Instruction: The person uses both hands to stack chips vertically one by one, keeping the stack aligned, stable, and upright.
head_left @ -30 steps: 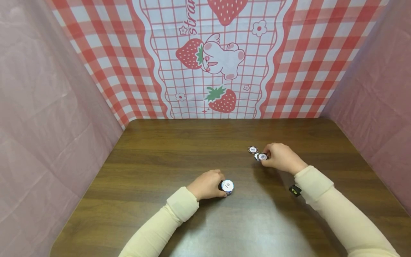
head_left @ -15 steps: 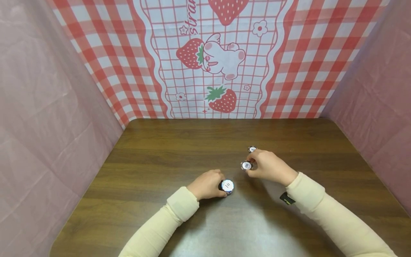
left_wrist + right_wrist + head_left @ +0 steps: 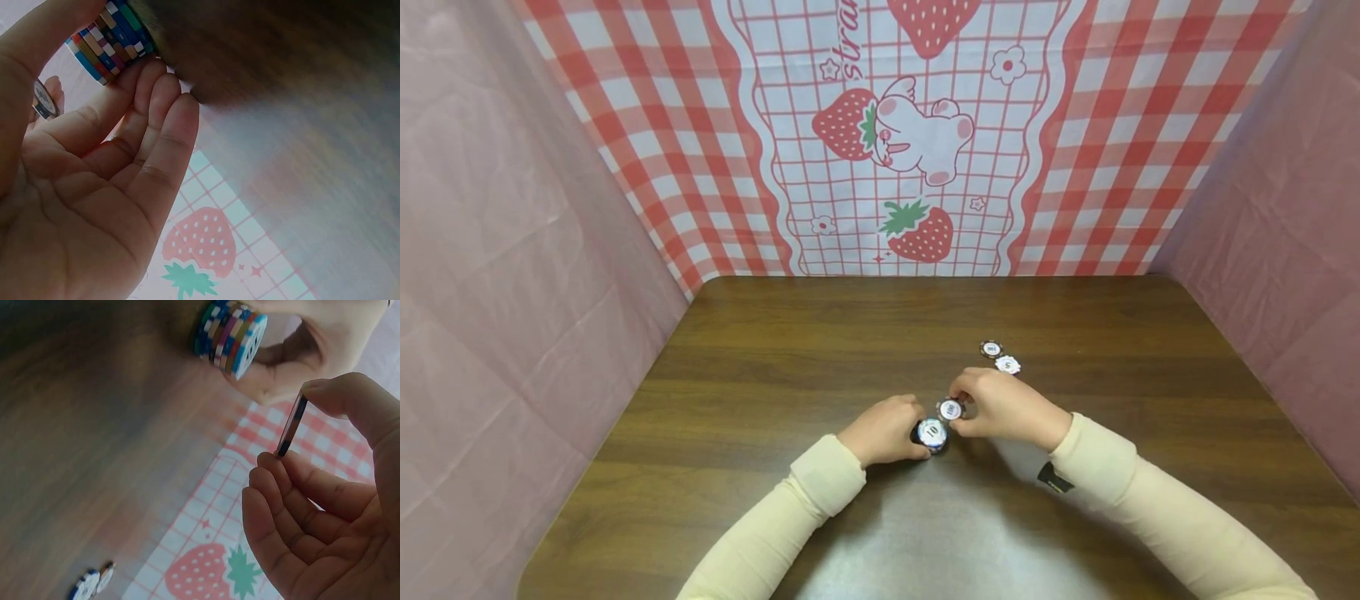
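A stack of poker chips (image 3: 932,434) in several colours stands on the table, its top chip white and blue and marked 10. My left hand (image 3: 883,431) holds this stack between thumb and fingers from the left. Beside and slightly behind it, my right hand (image 3: 1011,408) pinches a single dark-edged poker chip (image 3: 951,409) marked 100. In the right wrist view that chip (image 3: 292,425) is seen edge-on between thumb and fingertips, apart from the stack (image 3: 231,337). The left wrist view shows the stack's striped edges (image 3: 109,44) against the fingers.
Farther back on the wooden table (image 3: 760,350) lie a dark-rimmed chip (image 3: 991,348) and a white chip (image 3: 1008,365) marked 5, side by side. A red-and-white strawberry cloth (image 3: 925,150) hangs behind the table, with pink drapes (image 3: 512,250) at both sides.
My right hand has carried the 100 chip left and nearer, from the loose chips to beside the stack. The white chip it covered is visible again. My left hand has stayed put.
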